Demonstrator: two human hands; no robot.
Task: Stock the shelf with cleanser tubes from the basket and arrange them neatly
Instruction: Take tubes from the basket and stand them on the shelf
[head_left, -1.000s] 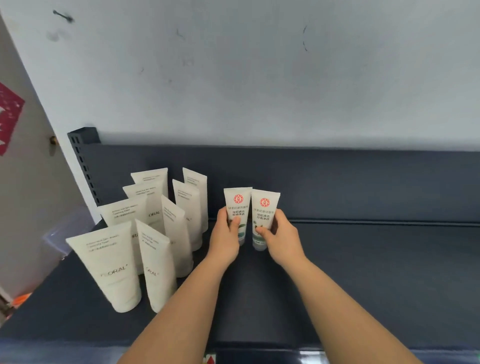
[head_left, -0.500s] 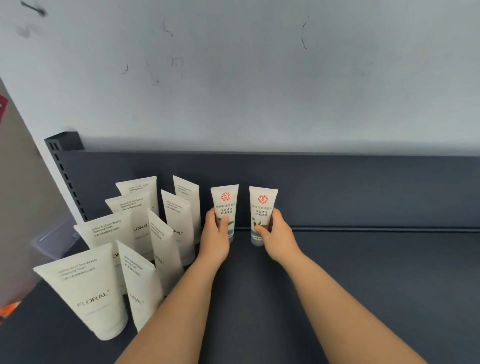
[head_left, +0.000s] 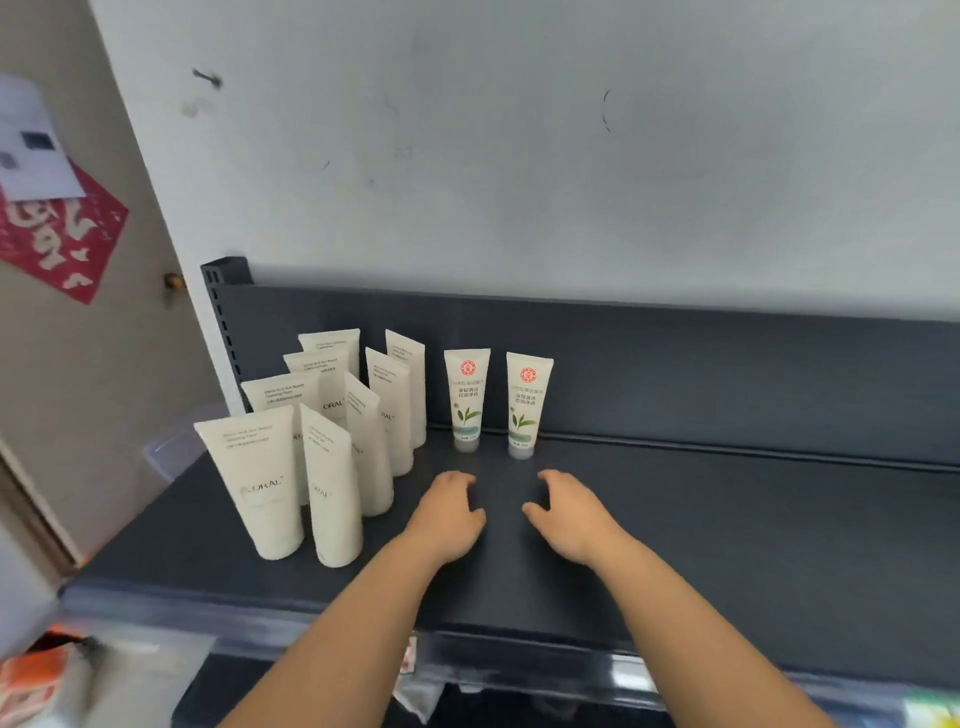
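at the back of the dark shelf (head_left: 727, 519), two green-leaf tubes (head_left: 466, 397) stand upright on their caps, side by side with a gap between, against the back panel. left of them, white tubes (head_left: 332, 441) stand in two close rows. left hand (head_left: 449, 512) and right hand (head_left: 569, 512) hover nearer the front, fingers loosely curled and apart, holding nothing, clear of all tubes.

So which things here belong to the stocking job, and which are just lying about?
Job:
- two green-leaf tubes, upright at the back
- white tubes, two rows on the left
- shelf
- left hand and right hand, both empty

Lying about:
- red paper
- clear bin
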